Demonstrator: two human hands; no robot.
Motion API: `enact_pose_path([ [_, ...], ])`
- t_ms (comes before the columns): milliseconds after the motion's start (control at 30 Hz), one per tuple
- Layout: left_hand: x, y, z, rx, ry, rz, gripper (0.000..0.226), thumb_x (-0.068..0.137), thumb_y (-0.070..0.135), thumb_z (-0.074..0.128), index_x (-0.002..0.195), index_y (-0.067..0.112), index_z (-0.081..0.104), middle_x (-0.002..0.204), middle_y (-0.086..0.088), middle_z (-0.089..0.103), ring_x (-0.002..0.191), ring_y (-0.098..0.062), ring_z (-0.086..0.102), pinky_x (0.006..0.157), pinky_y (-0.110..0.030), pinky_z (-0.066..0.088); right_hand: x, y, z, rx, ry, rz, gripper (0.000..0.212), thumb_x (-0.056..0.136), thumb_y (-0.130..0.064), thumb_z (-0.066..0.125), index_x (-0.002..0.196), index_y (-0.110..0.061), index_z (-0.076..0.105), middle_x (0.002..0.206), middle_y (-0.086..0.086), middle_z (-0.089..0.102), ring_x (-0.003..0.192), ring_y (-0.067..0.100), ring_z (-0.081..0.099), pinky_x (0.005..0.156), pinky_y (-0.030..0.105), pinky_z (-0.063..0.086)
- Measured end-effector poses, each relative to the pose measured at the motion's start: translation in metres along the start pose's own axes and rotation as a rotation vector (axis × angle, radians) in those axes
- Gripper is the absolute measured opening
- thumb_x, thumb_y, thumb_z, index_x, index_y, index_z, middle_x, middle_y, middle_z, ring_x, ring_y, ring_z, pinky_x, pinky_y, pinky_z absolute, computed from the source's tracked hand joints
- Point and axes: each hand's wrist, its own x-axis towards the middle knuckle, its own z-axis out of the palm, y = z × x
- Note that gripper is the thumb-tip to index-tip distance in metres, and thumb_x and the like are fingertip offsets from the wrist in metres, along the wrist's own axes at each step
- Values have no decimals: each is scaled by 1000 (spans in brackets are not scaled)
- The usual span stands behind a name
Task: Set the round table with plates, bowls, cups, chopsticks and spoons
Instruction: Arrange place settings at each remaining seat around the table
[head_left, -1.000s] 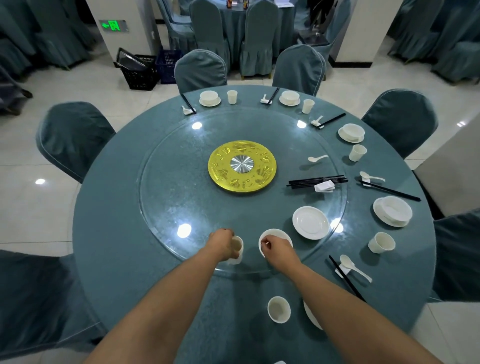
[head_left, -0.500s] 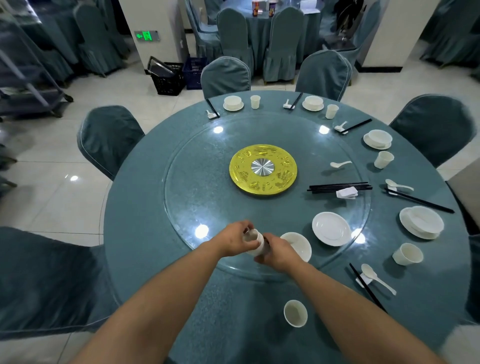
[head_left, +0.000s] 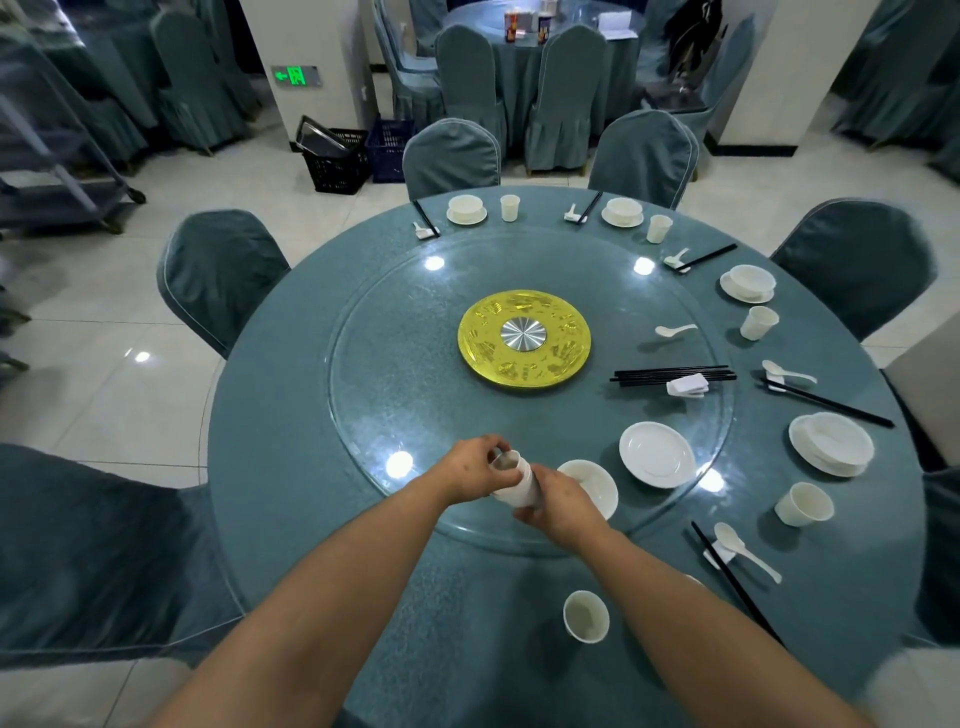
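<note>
Lifted off the glass — both hands now grip stacked white cups.

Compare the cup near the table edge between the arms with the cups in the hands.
The lone cup stands upright on the tablecloth, untouched; the held cups are tilted, nested as a stack, gripped by the left hand and right hand above the glass turntable. All are white.

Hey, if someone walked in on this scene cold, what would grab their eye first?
Probably the yellow disc at the centre of the glass turntable, bright against the teal cloth. Next, near the turntable's front edge, the left hand and right hand together hold stacked white cups. Finished place settings curve around the far and right rim.
</note>
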Motion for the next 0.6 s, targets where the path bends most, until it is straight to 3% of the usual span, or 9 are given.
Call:
enact_pose_path([
  [200, -9, -7, -7, -61, -62, 54, 45, 79, 36, 75, 119, 24, 59, 115, 4, 59, 66, -9, 62, 58, -18, 52, 0, 0, 1, -10, -41, -12, 54, 76, -41, 74, 123, -28, 53, 108, -8, 66, 90, 12, 56, 75, 26, 41],
  [333, -13, -14, -9, -128, -57, 29, 42, 76, 36, 76, 114, 26, 60, 110, 4, 59, 65, -8, 62, 55, -16, 51, 0, -2, -1, 14, -97, -19, 56, 74, -42, 75, 124, -31, 53, 102, -13, 63, 92, 11, 59, 78, 26, 45],
  [467, -11, -10, -5, -199, 5, -66, 41, 74, 39, 76, 110, 24, 61, 102, -1, 63, 73, -16, 65, 57, -23, 57, -2, -5, 0, -12, -40, -35, 56, 77, -38, 75, 127, -28, 52, 118, -7, 61, 105, 16, 59, 88, 30, 47],
  [600, -8, -11, -15, -274, 52, -120, 41, 73, 43, 74, 107, 23, 61, 101, -6, 66, 62, -16, 63, 53, -22, 52, -5, -1, 1, -45, 12, -9, 57, 81, -34, 73, 131, -22, 48, 125, -1, 57, 109, 20, 56, 92, 33, 45],
])
